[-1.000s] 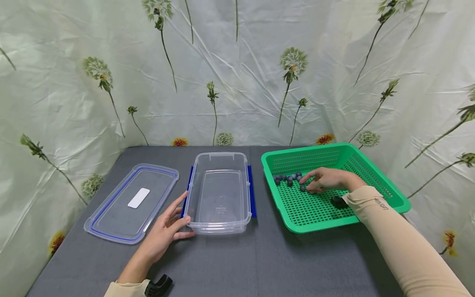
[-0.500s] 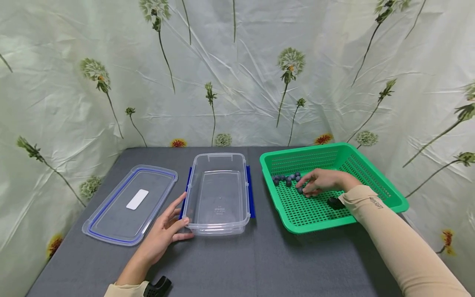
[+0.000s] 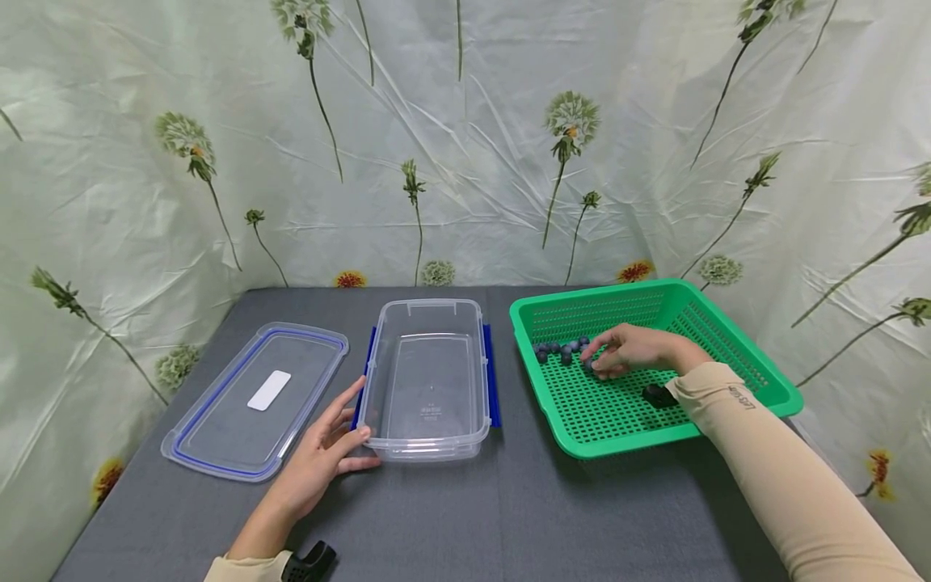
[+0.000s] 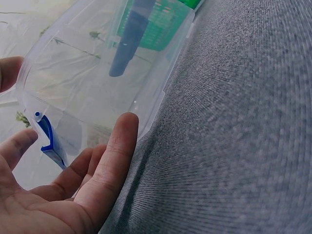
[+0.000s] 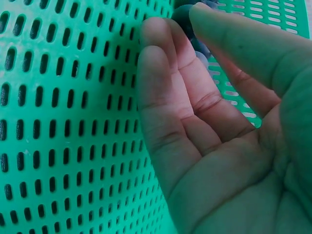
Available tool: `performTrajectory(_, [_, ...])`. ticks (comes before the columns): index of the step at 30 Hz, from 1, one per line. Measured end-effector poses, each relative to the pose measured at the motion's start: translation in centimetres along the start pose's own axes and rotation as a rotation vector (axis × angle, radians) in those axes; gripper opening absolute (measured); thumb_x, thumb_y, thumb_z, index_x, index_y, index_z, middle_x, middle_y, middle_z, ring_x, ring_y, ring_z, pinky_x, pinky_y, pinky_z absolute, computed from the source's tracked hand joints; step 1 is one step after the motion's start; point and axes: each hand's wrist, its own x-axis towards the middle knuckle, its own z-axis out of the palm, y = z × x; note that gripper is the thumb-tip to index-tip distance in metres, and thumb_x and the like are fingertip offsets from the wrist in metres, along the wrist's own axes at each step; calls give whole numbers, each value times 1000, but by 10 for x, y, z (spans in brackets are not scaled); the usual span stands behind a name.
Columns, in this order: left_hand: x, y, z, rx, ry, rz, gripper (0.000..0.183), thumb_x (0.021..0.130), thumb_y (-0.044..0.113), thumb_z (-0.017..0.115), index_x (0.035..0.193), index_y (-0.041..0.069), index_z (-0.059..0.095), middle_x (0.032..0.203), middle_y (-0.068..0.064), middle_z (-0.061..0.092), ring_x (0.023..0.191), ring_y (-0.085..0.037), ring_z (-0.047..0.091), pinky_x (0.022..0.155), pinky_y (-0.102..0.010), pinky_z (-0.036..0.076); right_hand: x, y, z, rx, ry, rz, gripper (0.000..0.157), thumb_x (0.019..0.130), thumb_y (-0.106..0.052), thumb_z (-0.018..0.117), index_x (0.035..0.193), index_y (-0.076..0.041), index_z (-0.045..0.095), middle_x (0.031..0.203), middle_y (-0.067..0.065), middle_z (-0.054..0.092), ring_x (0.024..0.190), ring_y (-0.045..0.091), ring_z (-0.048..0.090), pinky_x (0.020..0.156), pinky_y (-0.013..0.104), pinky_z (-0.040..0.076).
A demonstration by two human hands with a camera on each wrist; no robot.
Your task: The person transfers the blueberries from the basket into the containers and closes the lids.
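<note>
A clear plastic food container [image 3: 429, 388] with blue side clips stands on the table. My left hand [image 3: 313, 465] rests against its near left corner, fairly straight fingers spread over the rim and outer walls; in the left wrist view the palm stays apart from the container. At the right is a green perforated basket [image 3: 618, 420] holding several blueberries [image 3: 566, 356]. Inside the basket, my right hand [image 3: 636, 349] pinches a blueberry [image 5: 183, 18] between thumb and fingertip. The other fingers partly hide that berry.
To the left of the container lies a clear lid [image 3: 240, 436] with a blue seal and a white label [image 3: 269, 390]. Grey cloth [image 3: 451, 517] covers the table. A flowered curtain [image 3: 480, 162] hangs behind.
My right hand has lifted slightly and its fingers have come together on a blueberry. The left hand stays at the container, which has not moved.
</note>
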Motion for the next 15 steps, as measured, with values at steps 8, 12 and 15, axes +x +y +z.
performTrajectory(8, [0, 0, 1, 3, 7, -10, 76, 109, 9, 59, 173, 28, 22, 154, -34, 34, 131, -40, 53, 89, -45, 68, -5, -7, -7, 6, 42, -26, 37, 108, -4, 61, 141, 11, 58, 109, 10, 76, 102, 21, 73, 99, 41, 62])
performTrajectory(12, [0, 0, 1, 2, 8, -10, 76, 109, 8, 59, 173, 27, 22, 154, -34, 34, 131, -41, 53, 89, -45, 68, -7, -14, -11, 5, 57, -49, 37, 108, -3, 60, 142, 11, 57, 106, 5, 76, 101, 19, 73, 98, 38, 62])
performTrajectory(15, [0, 0, 1, 4, 9, -9, 76, 109, 8, 59, 173, 28, 22, 154, -34, 34, 131, -41, 53, 88, -45, 68, -8, -19, -14, -7, 75, -77, 38, 108, -3, 59, 143, 11, 56, 102, 4, 75, 96, 16, 70, 92, 33, 61])
